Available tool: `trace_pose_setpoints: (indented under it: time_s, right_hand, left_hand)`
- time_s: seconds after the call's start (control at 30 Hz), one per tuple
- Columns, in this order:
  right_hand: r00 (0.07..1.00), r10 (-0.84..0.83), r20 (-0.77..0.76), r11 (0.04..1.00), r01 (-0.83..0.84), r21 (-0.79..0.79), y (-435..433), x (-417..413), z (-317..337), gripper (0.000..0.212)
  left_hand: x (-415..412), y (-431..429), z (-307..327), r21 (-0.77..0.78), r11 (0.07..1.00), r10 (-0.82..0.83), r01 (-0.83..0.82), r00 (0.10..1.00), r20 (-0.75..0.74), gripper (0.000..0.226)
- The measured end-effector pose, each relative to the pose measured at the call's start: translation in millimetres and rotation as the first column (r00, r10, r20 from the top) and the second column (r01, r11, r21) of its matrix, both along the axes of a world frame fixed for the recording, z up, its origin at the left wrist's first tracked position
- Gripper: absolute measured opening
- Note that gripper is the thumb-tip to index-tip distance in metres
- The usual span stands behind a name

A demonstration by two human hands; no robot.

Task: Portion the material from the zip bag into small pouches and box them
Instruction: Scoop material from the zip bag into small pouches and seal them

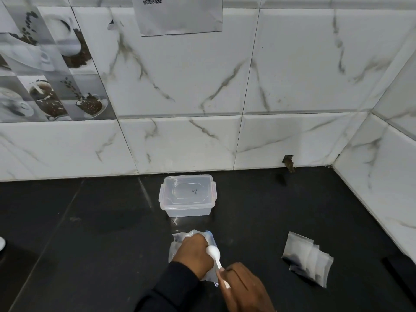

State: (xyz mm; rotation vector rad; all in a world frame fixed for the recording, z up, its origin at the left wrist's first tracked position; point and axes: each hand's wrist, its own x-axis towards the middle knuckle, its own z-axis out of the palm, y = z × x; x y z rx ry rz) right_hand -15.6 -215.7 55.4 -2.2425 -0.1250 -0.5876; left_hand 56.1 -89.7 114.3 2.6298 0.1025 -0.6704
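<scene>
Right hand (244, 287) pinches white spoon (213, 252), left hand (193, 255) grips zip bag (180, 239); lidded box (188, 195) bears unreadable scribble.

Two hands at zip bag, dark counter

Left hand (193, 255), dark sleeve (171, 289), grips crumpled clear zip bag (177, 240) on black countertop (90, 221). Right hand (244, 287) pinches handle of white plastic spoon (213, 253); bowl sits just beside left knuckles, over the bag. Clear lidded box (188, 194) behind the bag, near the marble-tiled wall (202, 86), side clips down. Loose stack of small translucent pouches (308, 263) lies apart to the right. Sheet with QR code (180, 16) on wall; coffee-print tiles (45, 75) at left.
</scene>
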Motion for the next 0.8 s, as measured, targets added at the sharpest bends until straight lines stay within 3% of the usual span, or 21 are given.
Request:
trace_pose_setpoints:
  time_s: [0.07, 0.17, 0.27, 0.37, 0.43, 0.57, 0.67, 0.73, 0.8]
  right_hand:
    - [0.996, 0.084, -0.005, 0.996, -0.084, -0.039, -9, 0, 2, 0.015]
    - [0.994, 0.021, -0.108, 0.954, 0.013, 0.301, -20, -6, 28, 0.020]
    - [0.953, 0.036, -0.301, 0.708, 0.188, 0.680, -33, 11, 39, 0.012]
    - [0.871, 0.092, -0.484, 0.514, 0.375, 0.772, -59, 33, 26, 0.009]
    - [0.790, 0.157, -0.593, 0.520, 0.445, 0.730, -69, 41, 9, 0.011]
    - [0.608, 0.229, -0.760, 0.678, 0.461, 0.573, -66, 53, -25, 0.007]
    - [0.520, 0.299, -0.800, 0.734, 0.411, 0.541, -54, 67, -36, 0.012]
    - [0.490, 0.330, -0.807, 0.759, 0.370, 0.535, -47, 77, -39, 0.013]
    - [0.449, 0.378, -0.809, 0.770, 0.332, 0.544, -39, 88, -43, 0.014]
  left_hand:
    - [-1, 0, 4, -0.046, 0.999, -0.027, 0.027, 1.000, 0.009, 0.024]
    - [-4, 9, 4, -0.144, 0.989, -0.035, 0.040, 0.999, 0.037, 0.015]
    - [-14, 30, -8, -0.244, 0.970, -0.005, 0.017, 0.999, 0.048, 0.025]
    - [-27, 61, -21, -0.262, 0.965, 0.008, 0.011, 0.997, 0.072, 0.024]
    - [-33, 82, -33, -0.264, 0.964, 0.046, -0.032, 0.998, 0.048, 0.021]
    - [-35, 113, -53, -0.277, 0.956, 0.089, -0.092, 0.996, -0.026, 0.058]
    - [-27, 124, -54, -0.356, 0.917, 0.174, -0.182, 0.983, -0.054, 0.049]
    - [-15, 132, -60, -0.412, 0.879, 0.215, -0.241, 0.971, -0.108, 0.056]
    - [-2, 135, -63, -0.424, 0.875, 0.190, -0.232, 0.972, -0.139, 0.038]
